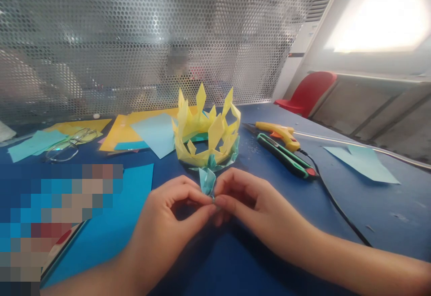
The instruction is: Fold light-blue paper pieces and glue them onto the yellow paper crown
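Note:
A small folded teal paper piece (pixel 207 180) stands between my hands at the centre of the head view. My left hand (pixel 178 211) pinches its lower end between thumb and forefinger. From the other side my right hand (pixel 245 197) pinches the same end, the fingertips of both hands nearly touching. Just beyond rises a yellow paper crown (pixel 216 133) with pointed diamond tips. Teal folded paper (pixel 232 156) runs along the crown's lower right edge.
A yellow glue gun (pixel 279 130) and a green-black cutter (pixel 284 156) lie right of the crown. Glasses (pixel 62 151), orange sheets (pixel 116 132) and a light blue sheet (pixel 158 134) are at left. A blue sheet (pixel 111 224) lies by my left arm; perforated metal (pixel 134 40) stands behind.

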Demonstrator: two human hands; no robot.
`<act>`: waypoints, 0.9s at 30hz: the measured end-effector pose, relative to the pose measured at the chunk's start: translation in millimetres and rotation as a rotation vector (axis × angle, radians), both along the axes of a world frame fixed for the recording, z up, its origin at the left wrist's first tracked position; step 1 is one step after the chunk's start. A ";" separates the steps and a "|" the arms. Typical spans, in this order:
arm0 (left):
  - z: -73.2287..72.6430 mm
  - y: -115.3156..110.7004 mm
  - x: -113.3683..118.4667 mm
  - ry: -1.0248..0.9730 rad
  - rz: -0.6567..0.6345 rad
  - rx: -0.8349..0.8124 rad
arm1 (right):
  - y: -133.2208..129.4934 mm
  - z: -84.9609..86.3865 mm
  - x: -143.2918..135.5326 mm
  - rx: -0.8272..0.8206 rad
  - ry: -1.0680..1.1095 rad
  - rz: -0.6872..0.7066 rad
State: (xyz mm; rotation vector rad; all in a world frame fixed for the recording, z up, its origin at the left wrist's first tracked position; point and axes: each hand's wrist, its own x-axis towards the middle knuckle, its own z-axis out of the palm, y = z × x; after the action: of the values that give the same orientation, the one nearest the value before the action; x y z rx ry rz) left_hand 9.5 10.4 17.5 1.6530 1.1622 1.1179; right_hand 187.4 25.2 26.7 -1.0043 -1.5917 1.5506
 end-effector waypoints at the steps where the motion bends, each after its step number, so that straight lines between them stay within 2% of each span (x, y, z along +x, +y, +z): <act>1: 0.3 -0.3 -0.2 0.008 0.000 0.001 | -0.2 0.1 -0.3 0.006 0.002 -0.001; 11: 4.2 -0.6 2.8 0.044 0.034 0.002 | -2.1 4.1 -0.3 0.134 -0.110 -0.036; 21: 3.2 -1.4 1.5 -0.012 0.030 -0.145 | -0.3 0.7 2.9 0.347 -0.231 -0.021; 27: 4.2 -0.1 3.2 0.097 0.142 -0.142 | -0.2 1.4 2.4 0.336 -0.238 -0.036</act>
State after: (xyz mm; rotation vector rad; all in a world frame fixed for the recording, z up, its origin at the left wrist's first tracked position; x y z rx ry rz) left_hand 12.6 10.3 21.8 1.5494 1.4066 1.0260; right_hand 189.8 25.0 28.1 -1.0478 -1.9087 1.1197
